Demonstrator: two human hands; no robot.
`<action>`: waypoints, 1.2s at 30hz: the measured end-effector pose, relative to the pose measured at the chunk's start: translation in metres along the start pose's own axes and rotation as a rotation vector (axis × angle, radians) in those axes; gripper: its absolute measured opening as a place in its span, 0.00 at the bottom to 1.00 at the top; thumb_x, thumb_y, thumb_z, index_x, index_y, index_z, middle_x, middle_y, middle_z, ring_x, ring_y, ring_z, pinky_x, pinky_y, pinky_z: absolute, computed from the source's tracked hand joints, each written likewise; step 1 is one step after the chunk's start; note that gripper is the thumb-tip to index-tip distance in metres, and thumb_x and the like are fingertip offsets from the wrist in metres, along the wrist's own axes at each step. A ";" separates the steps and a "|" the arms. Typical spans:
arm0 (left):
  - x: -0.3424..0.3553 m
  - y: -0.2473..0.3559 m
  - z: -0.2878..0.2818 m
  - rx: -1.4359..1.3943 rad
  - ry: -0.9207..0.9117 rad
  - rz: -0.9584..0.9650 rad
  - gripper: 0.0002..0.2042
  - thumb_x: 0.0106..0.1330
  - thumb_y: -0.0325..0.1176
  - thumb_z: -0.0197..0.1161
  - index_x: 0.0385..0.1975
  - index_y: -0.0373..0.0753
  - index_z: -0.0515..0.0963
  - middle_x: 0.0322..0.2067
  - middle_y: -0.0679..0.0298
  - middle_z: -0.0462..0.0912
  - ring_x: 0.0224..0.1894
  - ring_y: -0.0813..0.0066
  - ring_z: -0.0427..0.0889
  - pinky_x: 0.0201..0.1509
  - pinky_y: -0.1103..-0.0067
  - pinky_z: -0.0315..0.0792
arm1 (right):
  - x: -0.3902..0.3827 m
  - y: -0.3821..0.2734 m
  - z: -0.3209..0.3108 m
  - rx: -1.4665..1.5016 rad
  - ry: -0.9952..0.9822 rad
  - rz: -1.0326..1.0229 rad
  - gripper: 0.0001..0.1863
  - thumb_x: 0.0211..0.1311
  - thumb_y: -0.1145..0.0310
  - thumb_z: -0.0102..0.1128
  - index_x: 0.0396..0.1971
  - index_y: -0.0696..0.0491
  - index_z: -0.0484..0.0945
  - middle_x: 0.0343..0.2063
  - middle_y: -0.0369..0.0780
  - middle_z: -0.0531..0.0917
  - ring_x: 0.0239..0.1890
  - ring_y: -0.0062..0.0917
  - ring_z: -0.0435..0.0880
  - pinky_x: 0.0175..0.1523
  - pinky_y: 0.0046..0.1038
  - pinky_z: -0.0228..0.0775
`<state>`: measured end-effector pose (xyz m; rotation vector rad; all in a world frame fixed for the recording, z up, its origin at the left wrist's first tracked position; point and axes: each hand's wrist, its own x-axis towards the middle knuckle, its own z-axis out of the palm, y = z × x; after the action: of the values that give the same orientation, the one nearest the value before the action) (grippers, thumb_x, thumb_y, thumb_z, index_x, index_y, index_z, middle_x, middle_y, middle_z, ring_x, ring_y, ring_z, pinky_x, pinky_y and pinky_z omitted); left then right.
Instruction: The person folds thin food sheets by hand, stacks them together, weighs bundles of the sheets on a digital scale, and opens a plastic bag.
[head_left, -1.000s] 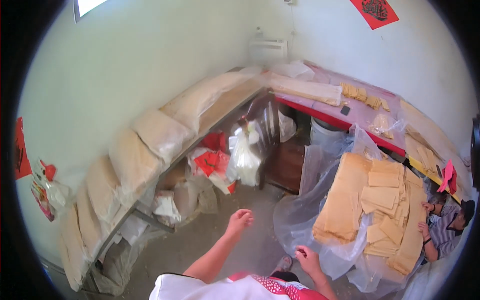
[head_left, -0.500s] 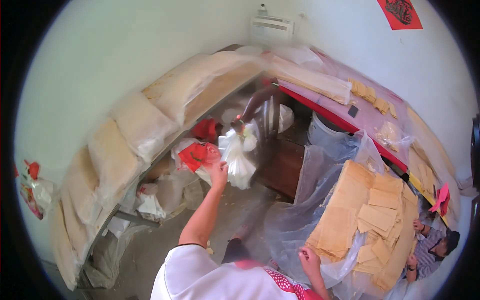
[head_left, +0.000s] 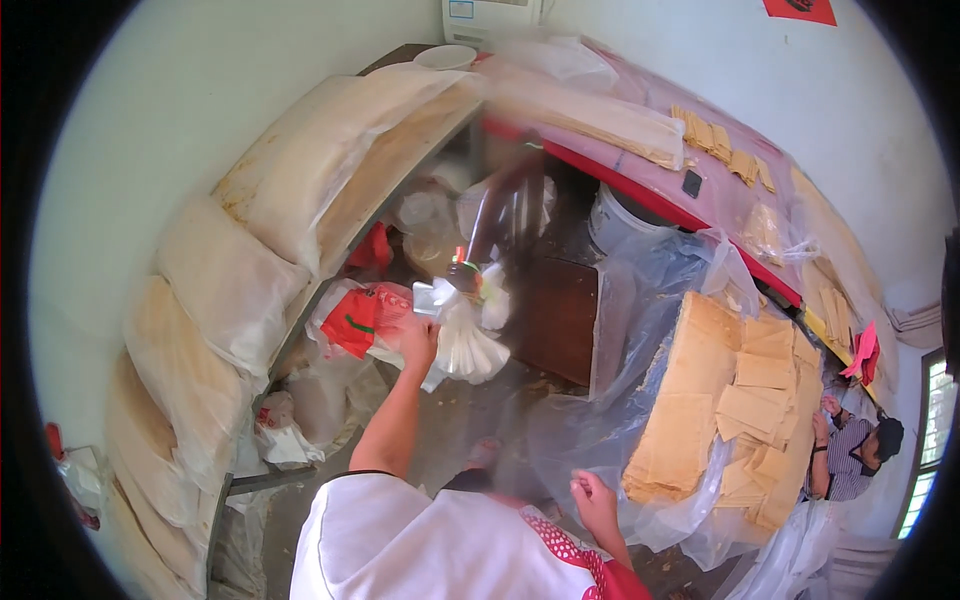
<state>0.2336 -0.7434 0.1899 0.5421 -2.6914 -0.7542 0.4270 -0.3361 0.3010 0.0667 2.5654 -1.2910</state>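
Observation:
My left hand [head_left: 418, 341] is stretched forward and closed on a bundle of clear plastic bags [head_left: 466, 338] that hangs by the table leg. A red and white bag [head_left: 361, 317] lies just left of that hand. My right hand [head_left: 594, 499] hangs low near my body, fingers loosely curled, beside the clear plastic sheet [head_left: 640, 310] that wraps a tall stack of tan sheets [head_left: 735, 400]. I cannot see anything in the right hand.
Filled pale sacks [head_left: 230, 280] lie in a row along the left shelf. A long table with a red edge [head_left: 640, 195] carries more tan sheets. A white bucket [head_left: 620, 215] stands under it. Another person [head_left: 855, 455] sits at the right.
My left arm has reached forward from near my body and taken hold of the plastic bag bundle. My view has moved closer to the shelf and table.

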 end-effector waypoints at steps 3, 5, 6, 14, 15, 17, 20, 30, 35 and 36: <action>0.003 -0.013 -0.020 -0.062 -0.108 0.067 0.07 0.56 0.36 0.57 0.24 0.39 0.75 0.24 0.52 0.78 0.29 0.50 0.77 0.31 0.62 0.69 | 0.016 -0.017 0.013 0.015 -0.025 -0.030 0.14 0.56 0.67 0.57 0.41 0.56 0.76 0.30 0.44 0.82 0.32 0.28 0.82 0.39 0.26 0.73; 0.010 -0.013 -0.040 0.021 -0.144 0.156 0.06 0.55 0.35 0.56 0.24 0.40 0.76 0.24 0.53 0.78 0.29 0.51 0.77 0.31 0.62 0.69 | 0.024 -0.023 0.022 -0.044 -0.061 -0.076 0.13 0.56 0.68 0.56 0.41 0.56 0.76 0.31 0.43 0.82 0.33 0.27 0.82 0.39 0.25 0.73; 0.013 -0.011 -0.049 0.100 -0.186 0.244 0.05 0.55 0.34 0.56 0.24 0.41 0.76 0.25 0.54 0.78 0.29 0.51 0.78 0.32 0.62 0.70 | 0.029 -0.024 0.027 -0.040 -0.063 -0.084 0.13 0.56 0.68 0.56 0.41 0.56 0.76 0.31 0.43 0.82 0.33 0.27 0.82 0.39 0.25 0.73; 0.026 0.003 -0.100 0.041 -0.245 0.208 0.06 0.50 0.35 0.60 0.22 0.41 0.77 0.25 0.58 0.79 0.28 0.57 0.79 0.32 0.67 0.71 | 0.055 -0.048 0.047 -0.051 -0.078 -0.267 0.12 0.57 0.69 0.55 0.41 0.55 0.75 0.34 0.43 0.81 0.34 0.29 0.82 0.39 0.25 0.73; 0.025 0.002 -0.100 -0.001 -0.249 0.214 0.06 0.49 0.35 0.62 0.22 0.40 0.77 0.24 0.58 0.79 0.28 0.59 0.79 0.31 0.68 0.71 | 0.054 -0.050 0.047 -0.054 -0.078 -0.262 0.12 0.57 0.69 0.55 0.41 0.55 0.75 0.34 0.43 0.81 0.34 0.29 0.82 0.39 0.25 0.73; 0.024 -0.004 -0.092 -0.115 -0.279 0.150 0.06 0.49 0.33 0.62 0.21 0.39 0.76 0.23 0.58 0.79 0.27 0.60 0.79 0.31 0.70 0.71 | 0.052 -0.052 0.047 -0.072 -0.091 -0.234 0.12 0.56 0.70 0.55 0.41 0.56 0.76 0.34 0.44 0.81 0.34 0.29 0.82 0.40 0.25 0.73; 0.023 -0.008 -0.079 -0.305 -0.300 0.061 0.05 0.48 0.30 0.62 0.21 0.37 0.75 0.21 0.59 0.78 0.25 0.63 0.78 0.30 0.72 0.70 | 0.042 -0.050 0.045 -0.071 -0.146 -0.108 0.14 0.57 0.64 0.52 0.42 0.52 0.75 0.39 0.46 0.79 0.41 0.42 0.77 0.45 0.36 0.69; 0.041 0.002 -0.082 -0.014 -0.199 0.126 0.06 0.45 0.34 0.60 0.21 0.41 0.76 0.23 0.60 0.79 0.28 0.59 0.79 0.30 0.68 0.71 | 0.020 -0.036 0.054 -0.055 -0.116 -0.008 0.14 0.58 0.62 0.52 0.42 0.51 0.75 0.36 0.46 0.80 0.39 0.42 0.78 0.43 0.36 0.70; -0.026 -0.007 -0.079 0.111 -0.335 0.201 0.04 0.46 0.33 0.58 0.18 0.41 0.72 0.20 0.59 0.76 0.24 0.56 0.77 0.27 0.64 0.70 | 0.017 -0.043 0.060 -0.055 -0.067 -0.078 0.13 0.56 0.68 0.55 0.41 0.55 0.76 0.32 0.44 0.82 0.33 0.31 0.82 0.40 0.27 0.72; -0.053 -0.016 -0.067 0.137 -0.406 0.172 0.04 0.47 0.33 0.57 0.18 0.41 0.72 0.19 0.58 0.76 0.24 0.55 0.77 0.26 0.64 0.69 | 0.018 -0.041 0.062 -0.047 -0.059 -0.073 0.13 0.56 0.68 0.55 0.41 0.55 0.76 0.32 0.44 0.82 0.33 0.31 0.82 0.40 0.27 0.72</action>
<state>0.3099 -0.7623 0.2272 0.1951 -3.1304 -0.6971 0.4164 -0.4114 0.2939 -0.0741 2.5685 -1.2376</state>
